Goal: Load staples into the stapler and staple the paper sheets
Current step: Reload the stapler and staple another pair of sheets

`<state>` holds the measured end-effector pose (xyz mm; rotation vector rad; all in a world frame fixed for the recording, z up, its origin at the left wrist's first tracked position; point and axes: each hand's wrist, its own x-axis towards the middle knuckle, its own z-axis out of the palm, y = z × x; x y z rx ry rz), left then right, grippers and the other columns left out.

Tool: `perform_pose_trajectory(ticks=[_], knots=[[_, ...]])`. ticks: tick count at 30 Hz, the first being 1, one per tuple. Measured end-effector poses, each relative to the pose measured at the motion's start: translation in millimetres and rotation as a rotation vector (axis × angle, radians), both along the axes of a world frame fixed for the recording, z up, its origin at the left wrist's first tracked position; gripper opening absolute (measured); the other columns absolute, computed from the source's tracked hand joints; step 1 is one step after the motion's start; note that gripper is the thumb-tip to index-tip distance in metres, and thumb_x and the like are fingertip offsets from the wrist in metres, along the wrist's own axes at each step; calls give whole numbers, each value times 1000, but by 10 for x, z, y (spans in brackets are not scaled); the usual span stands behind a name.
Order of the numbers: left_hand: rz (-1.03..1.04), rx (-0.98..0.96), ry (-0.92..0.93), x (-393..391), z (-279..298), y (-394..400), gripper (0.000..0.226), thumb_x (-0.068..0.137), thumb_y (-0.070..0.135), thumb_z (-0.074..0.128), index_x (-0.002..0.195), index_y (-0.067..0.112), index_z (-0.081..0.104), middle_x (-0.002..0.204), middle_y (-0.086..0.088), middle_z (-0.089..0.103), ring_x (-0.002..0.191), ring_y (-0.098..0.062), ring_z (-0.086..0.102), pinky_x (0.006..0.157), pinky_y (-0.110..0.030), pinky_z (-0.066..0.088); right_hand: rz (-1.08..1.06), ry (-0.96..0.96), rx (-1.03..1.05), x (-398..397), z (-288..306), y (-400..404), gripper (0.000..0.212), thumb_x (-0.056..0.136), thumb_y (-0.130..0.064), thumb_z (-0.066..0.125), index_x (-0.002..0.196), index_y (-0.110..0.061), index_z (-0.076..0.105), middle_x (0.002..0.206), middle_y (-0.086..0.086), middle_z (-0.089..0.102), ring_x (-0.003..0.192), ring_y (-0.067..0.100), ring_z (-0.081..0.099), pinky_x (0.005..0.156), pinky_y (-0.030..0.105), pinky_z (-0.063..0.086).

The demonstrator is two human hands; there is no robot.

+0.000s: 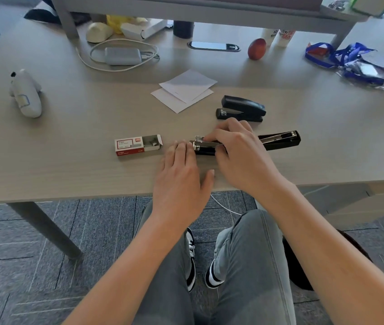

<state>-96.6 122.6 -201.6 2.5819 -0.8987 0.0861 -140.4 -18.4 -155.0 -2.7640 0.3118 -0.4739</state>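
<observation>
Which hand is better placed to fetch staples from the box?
Left. The left hand lies open on the desk beside the open staple box; the right hand is busy gripping the opened stapler.

A grey-brown desk (69, 141) stands on grey patterned carpet (33, 266).

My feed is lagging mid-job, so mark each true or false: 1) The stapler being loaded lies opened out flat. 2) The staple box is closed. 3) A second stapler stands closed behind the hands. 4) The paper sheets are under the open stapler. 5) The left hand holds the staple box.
1) True: the open stapler lies with its top swung back to the right, and the right hand is on its metal channel.
2) False: the staple box has its right end open.
3) True: the second stapler is closed.
4) False: the paper sheets lie apart, farther back.
5) False: the left hand rests flat on the desk.
</observation>
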Motion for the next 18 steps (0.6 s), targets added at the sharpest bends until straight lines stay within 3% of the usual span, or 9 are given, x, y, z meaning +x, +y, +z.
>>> perform_pose_trajectory(ticks=[4,8,11,12,15,18], knots=[[2,-2,1,-3,9,2,76,97,53,39,152,2,29,157,-14,37,149,-30,25,121,-44,27,-69,-166,71,-154,-45,-19,29,97,-8,55,116,-16,74,117,-1,66,115,19,55,97,24,40],[-20,-63,40,-33,62,-3,83,98,49,47,159,12,6,163,-13,23,151,-29,18,122,-43,22,-271,-311,354,-423,-69,1,13,97,-17,64,100,-20,75,94,-11,71,86,4,64,79,16,48],[-37,-77,69,-45,118,-29,85,97,46,49,160,24,-4,166,-12,13,152,-28,13,121,-45,20,-507,-325,764,-558,-108,-50,7,95,-24,67,99,-19,71,89,-2,74,71,10,69,74,39,62],[-40,-73,81,-44,126,-46,84,97,44,49,159,27,-5,167,-13,10,152,-29,13,122,-46,19,-567,-328,924,-573,-118,-87,12,95,-24,69,104,-15,69,96,7,74,68,12,70,67,40,63],[-50,-43,63,-54,118,-119,78,96,37,46,159,30,1,166,-16,11,151,-33,17,124,-50,14,-619,-357,1306,-569,-130,-236,36,95,-20,72,125,-4,60,116,20,68,67,15,72,52,26,59],[-27,-14,8,-73,86,-179,72,95,36,43,159,25,12,164,-16,20,148,-34,23,122,-52,16,-605,-383,1468,-514,-114,-343,55,93,-19,75,140,-2,50,125,21,66,72,18,76,50,23,58]])
